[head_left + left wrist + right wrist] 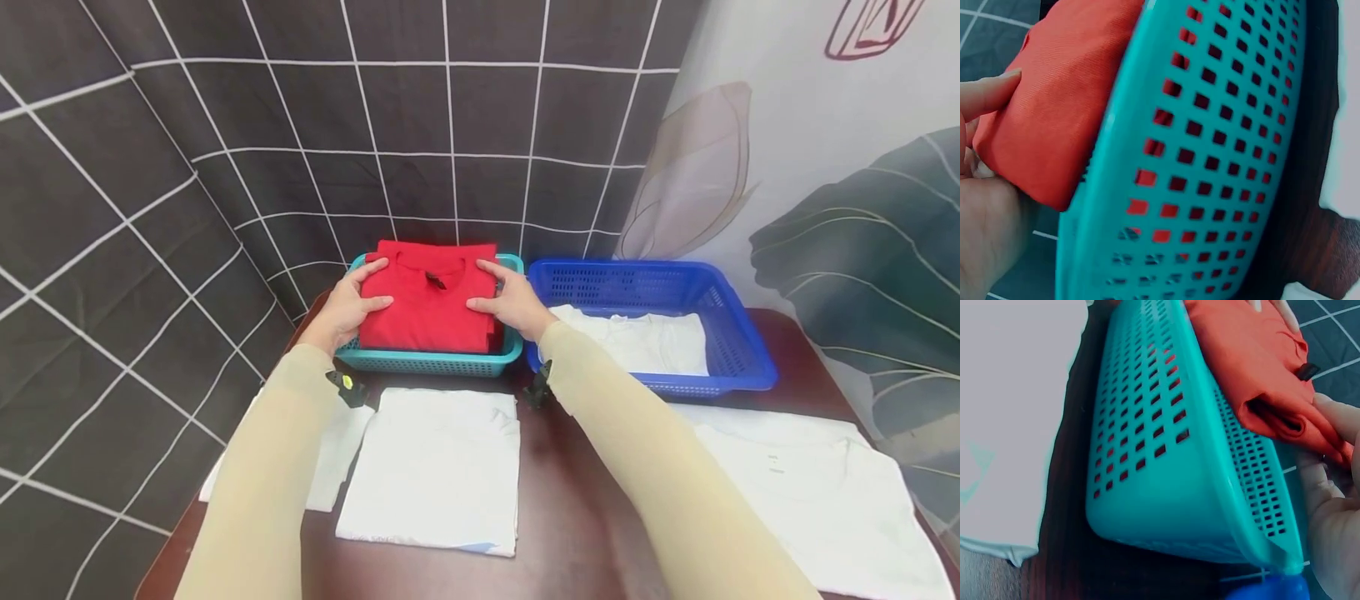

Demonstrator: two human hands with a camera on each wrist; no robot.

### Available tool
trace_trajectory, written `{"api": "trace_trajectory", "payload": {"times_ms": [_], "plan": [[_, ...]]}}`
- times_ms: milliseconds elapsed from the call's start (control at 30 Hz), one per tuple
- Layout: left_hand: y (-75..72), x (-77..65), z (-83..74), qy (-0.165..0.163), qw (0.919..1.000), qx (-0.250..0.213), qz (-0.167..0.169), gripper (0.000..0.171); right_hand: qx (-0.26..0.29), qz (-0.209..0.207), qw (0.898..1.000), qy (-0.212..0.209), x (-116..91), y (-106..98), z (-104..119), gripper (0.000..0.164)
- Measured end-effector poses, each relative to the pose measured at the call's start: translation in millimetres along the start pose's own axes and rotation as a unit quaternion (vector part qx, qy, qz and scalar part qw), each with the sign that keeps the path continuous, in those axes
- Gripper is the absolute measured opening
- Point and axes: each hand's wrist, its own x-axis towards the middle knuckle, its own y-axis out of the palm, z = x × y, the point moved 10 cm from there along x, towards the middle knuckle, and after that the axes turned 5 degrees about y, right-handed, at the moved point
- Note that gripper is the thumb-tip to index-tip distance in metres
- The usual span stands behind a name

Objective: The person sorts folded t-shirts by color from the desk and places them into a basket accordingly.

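A folded red T-shirt (427, 304) with a dark neck label lies over the teal perforated basket (427, 362). My left hand (347, 304) grips its left edge, thumb on top and the other fingers tucked beneath, as the left wrist view shows. At the opposite edge my right hand (517, 300) holds the shirt the same way, beside the fold openings seen in the right wrist view. More red cloth shows through the holes in the basket's wall (1210, 125).
To the right stands a blue basket (738, 367) with a folded white garment (667, 342) inside. A folded white shirt (438, 467) lies in front of the teal basket. More white cloth (330, 467) lies at the left, and a white T-shirt (825, 500) at the right. A dark gridded curtain (405, 108) hangs behind.
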Motion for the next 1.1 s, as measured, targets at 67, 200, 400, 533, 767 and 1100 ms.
{"api": "trace_trajectory", "payload": {"times_ms": [67, 200, 400, 533, 767, 1100], "plan": [[-2.9, 0.5, 4.8, -0.003, 1.0, 0.009, -0.002, 0.069, -0.014, 0.002, 1.0, 0.004, 1.8, 4.2, -1.7, 0.079], [-4.3, 1.5, 9.0, 0.007, 0.9997, 0.023, 0.006, 0.067, -0.054, -0.003, 0.999, 0.009, 5.8, 7.9, -5.7, 0.081], [-3.5, 4.5, 14.9, 0.016, 0.9992, 0.034, 0.017, 0.067, -0.078, -0.006, 0.996, 0.031, 8.5, 9.4, -13.6, 0.085], [-4.5, 6.1, 21.7, 0.001, 0.9988, 0.047, 0.012, 0.067, -0.099, -0.001, 0.994, 0.041, 10.2, 12.9, -16.0, 0.086], [-7.4, 6.2, 25.0, -0.018, 0.9941, 0.107, 0.005, 0.067, -0.141, 0.001, 0.988, 0.058, 10.0, 16.9, -14.7, 0.081], [-12.8, -24.1, -8.0, 0.054, 0.9651, 0.256, -0.01, 0.066, -0.213, -0.006, 0.977, -0.029, -38.3, 5.3, 18.1, 0.066]]}}
